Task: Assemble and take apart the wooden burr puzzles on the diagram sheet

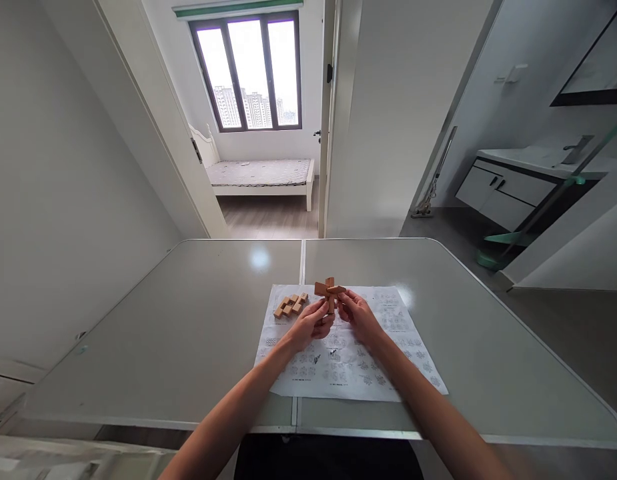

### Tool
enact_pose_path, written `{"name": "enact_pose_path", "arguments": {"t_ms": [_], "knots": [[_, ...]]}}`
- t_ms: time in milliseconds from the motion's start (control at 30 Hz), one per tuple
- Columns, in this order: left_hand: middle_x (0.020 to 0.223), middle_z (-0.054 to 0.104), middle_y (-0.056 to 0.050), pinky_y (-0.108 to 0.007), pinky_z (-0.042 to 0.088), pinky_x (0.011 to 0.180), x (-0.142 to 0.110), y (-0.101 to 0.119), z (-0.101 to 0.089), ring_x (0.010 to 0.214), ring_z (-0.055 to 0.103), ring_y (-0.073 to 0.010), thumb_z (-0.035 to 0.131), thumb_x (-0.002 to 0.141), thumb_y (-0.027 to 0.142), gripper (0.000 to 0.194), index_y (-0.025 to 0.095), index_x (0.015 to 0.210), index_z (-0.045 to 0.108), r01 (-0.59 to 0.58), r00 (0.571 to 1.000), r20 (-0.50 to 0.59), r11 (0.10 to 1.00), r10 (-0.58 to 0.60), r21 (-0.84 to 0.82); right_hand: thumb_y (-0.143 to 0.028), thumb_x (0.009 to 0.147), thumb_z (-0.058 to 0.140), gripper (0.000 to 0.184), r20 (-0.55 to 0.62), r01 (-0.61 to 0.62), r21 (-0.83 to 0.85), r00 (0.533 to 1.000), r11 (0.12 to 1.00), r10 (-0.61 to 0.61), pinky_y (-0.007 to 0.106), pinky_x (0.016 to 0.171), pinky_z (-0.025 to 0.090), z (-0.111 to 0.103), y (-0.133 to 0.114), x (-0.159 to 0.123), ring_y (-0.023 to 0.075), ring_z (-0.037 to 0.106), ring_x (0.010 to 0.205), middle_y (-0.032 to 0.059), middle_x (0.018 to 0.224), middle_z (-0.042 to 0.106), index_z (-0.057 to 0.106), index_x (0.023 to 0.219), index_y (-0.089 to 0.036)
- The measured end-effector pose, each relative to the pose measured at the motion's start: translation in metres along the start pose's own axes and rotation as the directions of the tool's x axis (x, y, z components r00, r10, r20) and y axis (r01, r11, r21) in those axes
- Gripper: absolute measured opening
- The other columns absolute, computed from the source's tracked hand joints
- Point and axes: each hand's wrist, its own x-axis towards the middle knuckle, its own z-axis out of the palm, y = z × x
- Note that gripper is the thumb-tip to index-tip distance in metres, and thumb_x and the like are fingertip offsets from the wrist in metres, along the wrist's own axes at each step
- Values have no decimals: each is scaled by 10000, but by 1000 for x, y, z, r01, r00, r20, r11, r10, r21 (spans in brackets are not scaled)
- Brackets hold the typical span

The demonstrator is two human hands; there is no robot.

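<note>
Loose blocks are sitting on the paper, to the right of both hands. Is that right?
Not quite: the side is wrong. The head view shows the loose blocks to the left of both the left hand and the right hand. They are on the paper, just as you said.

Past the far edge of the table (pixel 188 333), a bed (pixel 261 173) with a white frame stands below a dark-framed window (pixel 244 73). Tall buildings (pixel 258 109) show through the panes, and a green-trimmed blind (pixel 238 10) hangs above. Off to the right, a mop (pixel 442 163) leans upright near a white cabinet (pixel 508 197) with dark handles. A tap (pixel 579 149) rises over its top, below a dark-edged mirror (pixel 601 77).
</note>
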Motion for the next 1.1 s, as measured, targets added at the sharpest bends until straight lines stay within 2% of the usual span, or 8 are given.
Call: {"name": "enact_pose_path", "arguments": {"t_ms": [233, 433, 567, 700, 833, 933, 1100], "knots": [[653, 298, 94, -171, 212, 403, 0, 0, 0, 457, 192, -28, 685, 920, 616, 472, 161, 940, 563, -14, 1000, -13, 1000, 14, 22, -542, 766, 859, 442, 92, -71, 29, 993, 997, 68, 243, 472, 270, 0, -4, -2, 84, 352, 523, -45, 661, 507, 707, 993, -194], [718, 555, 24, -213, 377, 426, -1, 0, 4, 416, 294, -14, 673, 908, 655, 524, 137, 947, 609, -66, 998, -15, 993, 68, 98, -513, 783, 855, 388, 146, -82, 66, 987, 994, 72, 224, 470, 263, 1, -9, -4, 74, 320, 516, -65, 616, 435, 677, 927, -201], [666, 552, 39, -203, 374, 424, 0, -1, 3, 402, 282, -9, 710, 873, 667, 538, 146, 874, 575, -82, 995, -57, 995, 85, 48, -499, 815, 840, 373, 157, -85, 78, 985, 993, 72, 235, 481, 281, 0, -9, -4, 81, 327, 522, -61, 625, 436, 617, 841, -201], [569, 499, 67, -193, 347, 419, 3, -3, 1, 391, 250, -11, 717, 841, 705, 578, 160, 793, 531, -93, 987, -128, 996, 93, 13, -495, 832, 829, 371, 167, -99, 84, 982, 992, 84, 241, 482, 284, -2, -6, -3, 85, 340, 518, -51, 637, 471, 601, 839, -203], [491, 452, 84, -200, 332, 416, 7, -5, -1, 382, 232, -26, 667, 831, 769, 635, 141, 835, 575, -114, 973, -202, 993, 114, 11, -503, 821, 827, 377, 187, -119, 69, 977, 990, 104, 250, 469, 279, -4, -4, -2, 83, 350, 499, -39, 630, 507, 611, 836, -194], [510, 487, 69, -210, 331, 413, 9, -5, -1, 378, 234, -28, 621, 816, 825, 691, 135, 857, 588, -119, 965, -239, 993, 112, -14, -485, 833, 819, 354, 201, -134, 68, 973, 989, 118, 249, 466, 287, -3, -5, -2, 81, 355, 500, -31, 644, 525, 640, 871, -182], [562, 507, 64, -210, 341, 418, 6, 0, 2, 388, 286, -37, 599, 818, 841, 715, 134, 926, 607, -83, 968, -240, 995, 68, -51, -469, 824, 825, 337, 114, -96, 132, 990, 987, 81, 233, 443, 301, -6, -5, 1, 70, 343, 501, -25, 682, 535, 656, 863, -180]]}}
